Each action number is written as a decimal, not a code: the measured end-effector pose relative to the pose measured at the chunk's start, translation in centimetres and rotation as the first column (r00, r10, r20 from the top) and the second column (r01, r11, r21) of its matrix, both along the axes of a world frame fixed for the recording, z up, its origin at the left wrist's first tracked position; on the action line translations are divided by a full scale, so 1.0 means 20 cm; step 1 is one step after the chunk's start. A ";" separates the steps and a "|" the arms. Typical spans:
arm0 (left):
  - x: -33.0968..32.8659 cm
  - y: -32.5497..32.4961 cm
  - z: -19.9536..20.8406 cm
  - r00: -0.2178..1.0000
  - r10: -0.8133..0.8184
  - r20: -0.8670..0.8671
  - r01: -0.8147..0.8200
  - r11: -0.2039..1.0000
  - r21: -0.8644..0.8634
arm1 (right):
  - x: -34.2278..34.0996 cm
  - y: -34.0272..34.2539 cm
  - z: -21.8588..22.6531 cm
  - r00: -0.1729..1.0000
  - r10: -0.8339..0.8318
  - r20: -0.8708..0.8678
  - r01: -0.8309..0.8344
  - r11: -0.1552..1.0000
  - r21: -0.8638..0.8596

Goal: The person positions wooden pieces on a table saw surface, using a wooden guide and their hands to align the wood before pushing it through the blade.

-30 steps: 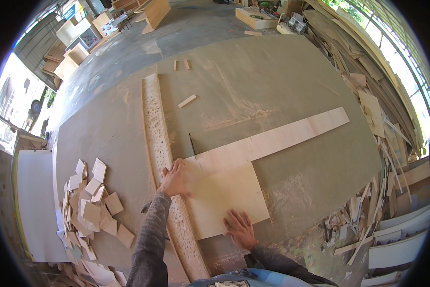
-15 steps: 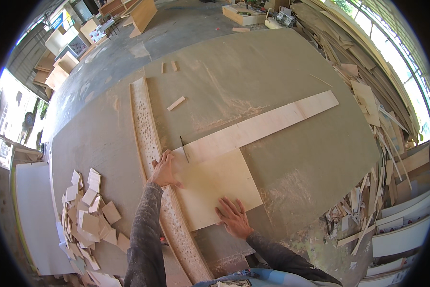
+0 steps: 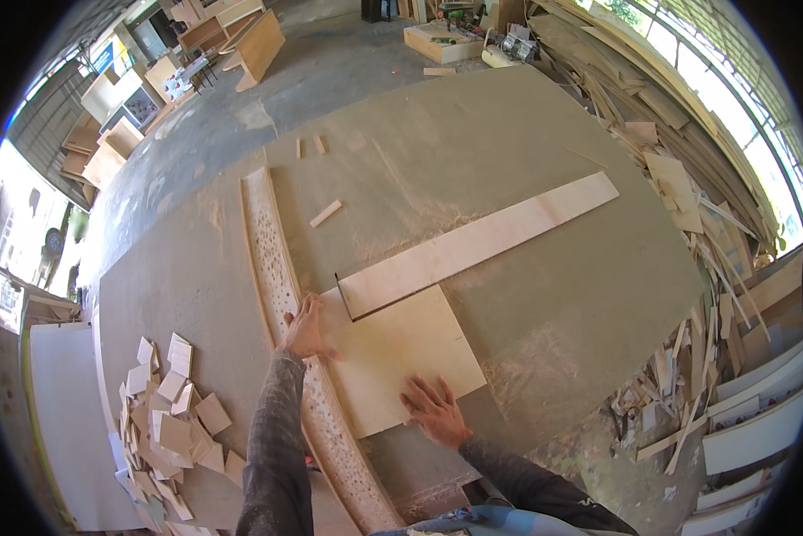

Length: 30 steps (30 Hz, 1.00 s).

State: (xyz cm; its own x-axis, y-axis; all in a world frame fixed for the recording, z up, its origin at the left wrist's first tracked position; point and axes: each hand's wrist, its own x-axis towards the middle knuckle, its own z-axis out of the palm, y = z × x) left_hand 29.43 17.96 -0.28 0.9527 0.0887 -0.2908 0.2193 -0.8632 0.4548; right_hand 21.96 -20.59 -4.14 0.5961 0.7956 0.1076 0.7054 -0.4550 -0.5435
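A square pale plywood board (image 3: 410, 357) lies flat on the large worktop (image 3: 544, 286). My right hand (image 3: 435, 411) rests on its near part, fingers spread. My left hand (image 3: 305, 329) reaches over the long hole-dotted wooden rail (image 3: 275, 241), thumb apart and fingers extended beside a small plywood piece (image 3: 332, 308) and the board's left edge. Beyond the board lies a long plywood strip (image 3: 482, 246), slanting away to the right. At the strip's left end stands a thin dark upright edge (image 3: 336, 284), which looks like a saw blade; a dark gap runs along that end.
A heap of small square wood pieces (image 3: 174, 415) sits left of the rail. Short offcuts (image 3: 326, 213) lie farther up the worktop. Stacked boards and scraps (image 3: 669, 116) line the right side. A wooden box with tools (image 3: 442, 43) stands on the floor beyond.
A dark gap has opened between the strip's left end and the small piece by my left hand. The square board has shifted slightly toward me relative to the strip. Both hands remain on similar spots.
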 end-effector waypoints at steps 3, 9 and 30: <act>-0.11 -0.07 -0.02 1.000 -0.010 -0.016 0.011 0.997 0.070 | -0.09 -0.07 -0.01 1.000 -0.010 0.012 0.011 0.996 -0.088; -0.33 -0.31 -0.01 1.000 -0.011 0.018 0.012 0.999 -0.050 | -0.34 -0.30 0.06 0.999 -0.030 -0.026 0.025 0.986 -0.167; -1.36 0.12 0.27 0.114 0.919 0.377 -0.480 0.383 -0.789 | 0.21 -0.42 0.06 0.988 -0.142 0.064 0.134 0.984 0.117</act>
State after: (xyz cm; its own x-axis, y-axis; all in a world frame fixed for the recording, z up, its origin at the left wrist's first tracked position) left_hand 2.29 20.43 5.18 0.3192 0.9361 0.1481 0.0435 -0.1706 0.9844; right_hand 26.19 -29.07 -2.92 0.6867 0.6871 0.2375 0.6792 -0.4898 -0.5467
